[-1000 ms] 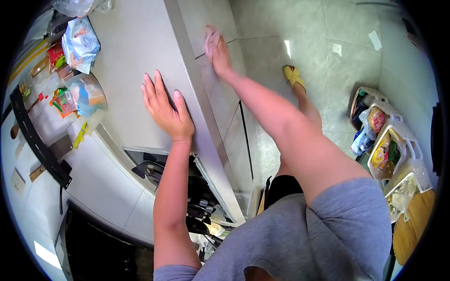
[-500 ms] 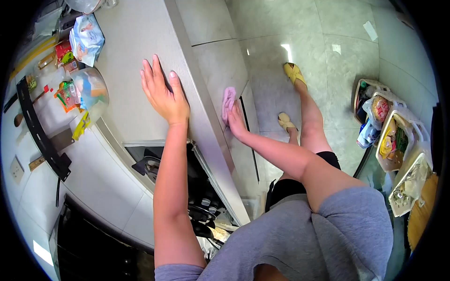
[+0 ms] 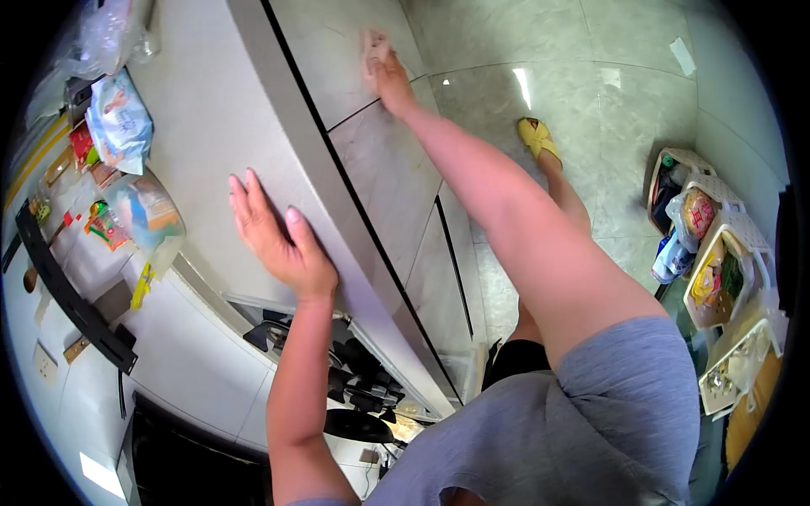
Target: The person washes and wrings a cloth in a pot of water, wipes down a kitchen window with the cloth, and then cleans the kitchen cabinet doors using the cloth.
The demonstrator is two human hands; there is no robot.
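Note:
My left hand point(image 3: 283, 253) lies flat on the light countertop point(image 3: 202, 110), fingers spread, near its front edge. Nothing is in it. My right arm reaches down past the counter edge to the grey marbled cabinet front point(image 3: 388, 169). There my right hand point(image 3: 390, 83) presses a pink cloth point(image 3: 375, 49) against the upper panel, near the seam between two panels. The cloth and fingertips are blurred by motion.
A blue-and-white packet point(image 3: 120, 122) and a clear plastic tub point(image 3: 148, 211) stand at the counter's back. A black rail point(image 3: 67, 291) runs along the wall. White baskets point(image 3: 717, 270) with packaged food stand at the right. A yellow slipper point(image 3: 537, 137) is on the floor.
My right hand, with the cloth, has moved up and left along the cabinet front from its lower position half a second ago. My left hand still rests on the counter. The view has shifted.

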